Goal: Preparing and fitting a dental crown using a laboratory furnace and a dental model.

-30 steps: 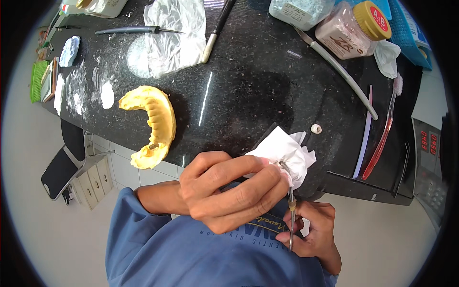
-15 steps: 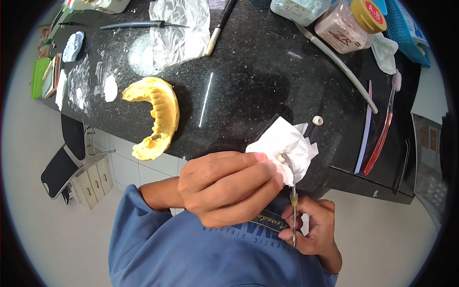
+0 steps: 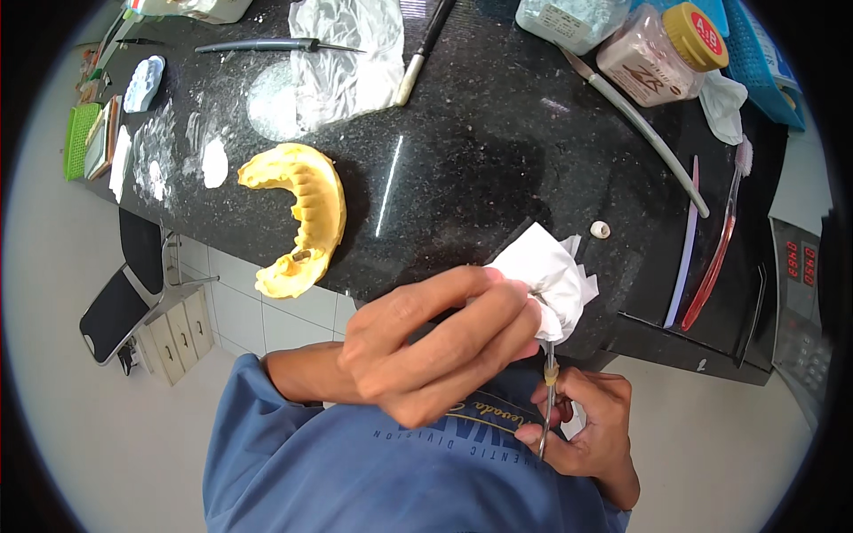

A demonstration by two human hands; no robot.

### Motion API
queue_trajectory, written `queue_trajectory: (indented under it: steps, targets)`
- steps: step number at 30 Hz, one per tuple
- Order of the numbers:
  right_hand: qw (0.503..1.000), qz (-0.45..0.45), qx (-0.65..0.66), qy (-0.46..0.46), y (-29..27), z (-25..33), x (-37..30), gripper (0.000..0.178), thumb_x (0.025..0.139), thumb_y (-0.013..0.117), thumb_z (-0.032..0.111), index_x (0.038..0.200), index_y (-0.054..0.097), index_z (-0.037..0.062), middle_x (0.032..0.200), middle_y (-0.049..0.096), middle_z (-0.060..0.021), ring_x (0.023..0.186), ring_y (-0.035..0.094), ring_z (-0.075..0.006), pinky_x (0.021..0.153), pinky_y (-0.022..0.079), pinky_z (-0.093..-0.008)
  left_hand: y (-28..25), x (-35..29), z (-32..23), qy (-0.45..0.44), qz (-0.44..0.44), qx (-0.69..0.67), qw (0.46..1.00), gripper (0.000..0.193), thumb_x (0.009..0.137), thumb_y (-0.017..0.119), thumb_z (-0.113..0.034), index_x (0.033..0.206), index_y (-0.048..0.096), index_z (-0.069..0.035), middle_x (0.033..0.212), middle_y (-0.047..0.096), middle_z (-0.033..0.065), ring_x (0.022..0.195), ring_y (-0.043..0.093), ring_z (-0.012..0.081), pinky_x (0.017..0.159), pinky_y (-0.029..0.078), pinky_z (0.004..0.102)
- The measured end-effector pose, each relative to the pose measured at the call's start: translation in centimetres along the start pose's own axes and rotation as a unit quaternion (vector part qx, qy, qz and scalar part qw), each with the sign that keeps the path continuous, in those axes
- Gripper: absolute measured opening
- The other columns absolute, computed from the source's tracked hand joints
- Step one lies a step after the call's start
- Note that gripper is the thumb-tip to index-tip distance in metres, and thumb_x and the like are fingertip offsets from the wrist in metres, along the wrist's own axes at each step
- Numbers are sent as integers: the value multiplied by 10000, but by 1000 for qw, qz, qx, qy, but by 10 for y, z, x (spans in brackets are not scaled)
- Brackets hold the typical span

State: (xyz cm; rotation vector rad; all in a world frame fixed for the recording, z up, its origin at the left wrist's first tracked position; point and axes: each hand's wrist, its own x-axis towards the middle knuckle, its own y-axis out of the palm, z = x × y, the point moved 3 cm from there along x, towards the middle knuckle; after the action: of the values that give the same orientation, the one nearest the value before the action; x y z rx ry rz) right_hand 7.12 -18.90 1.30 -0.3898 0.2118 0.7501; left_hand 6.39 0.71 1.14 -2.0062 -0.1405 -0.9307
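Note:
My left hand (image 3: 435,342) is closed around a crumpled white tissue (image 3: 551,275) near the front edge of the black counter (image 3: 480,160). Its fingers pinch the tissue over the tip of a thin metal instrument (image 3: 547,395). My right hand (image 3: 586,431) grips that instrument lower down, by its handle, close to my blue shirt. A yellow arch-shaped dental cast (image 3: 302,218) lies on the counter to the left of my hands, untouched.
On the counter lie a small white bead-like piece (image 3: 601,229), a red-handled toothbrush (image 3: 715,258), a long grey tool (image 3: 635,120), a yellow-lidded jar (image 3: 662,53), a clear plastic sheet (image 3: 342,58), a knife (image 3: 275,44) and white powder smears (image 3: 178,151). A dark phone (image 3: 114,311) sits lower left.
My left hand has slid the tissue slightly along the instrument tip, and both hands have shifted a little. The dental cast has not moved on the counter.

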Motion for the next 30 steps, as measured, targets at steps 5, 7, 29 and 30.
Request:
queue_trajectory:
  steps: [5, 7, 29, 30]
  targets:
    - [995, 36, 88, 0, -2, -13, -3, 308, 620, 858, 168, 756, 618, 30, 529, 490, 12, 443, 499, -99, 447, 421, -252, 6, 1, 1, -6, -8, 31, 999, 264, 655, 796, -240, 797, 724, -30, 846, 640, 71, 740, 604, 208, 632, 521, 266]
    - [993, 45, 112, 2, -1, -13, -3, 307, 619, 859, 168, 751, 619, 30, 525, 488, 12, 442, 499, -100, 447, 420, -253, 5, -1, 2, -6, -6, 28, 1000, 259, 658, 795, -238, 800, 726, -32, 852, 640, 69, 741, 604, 207, 636, 519, 265]
    - [996, -1, 87, 3, 7, -12, -6, 345, 600, 879, 154, 758, 596, 35, 552, 532, -1, 458, 516, -80, 424, 414, -241, 3, -1, 3, -2, 9, 24, 1000, 267, 655, 797, -259, 796, 725, -43, 855, 648, 68, 766, 608, 206, 668, 523, 271]
    - [988, 30, 149, 31, 7, -13, -6, 352, 604, 884, 168, 756, 596, 35, 554, 536, -2, 458, 518, -84, 428, 414, -239, 3, -1, 3, -2, 9, 24, 1000, 267, 655, 797, -259, 796, 725, -43, 855, 648, 68, 766, 608, 206, 668, 523, 271]
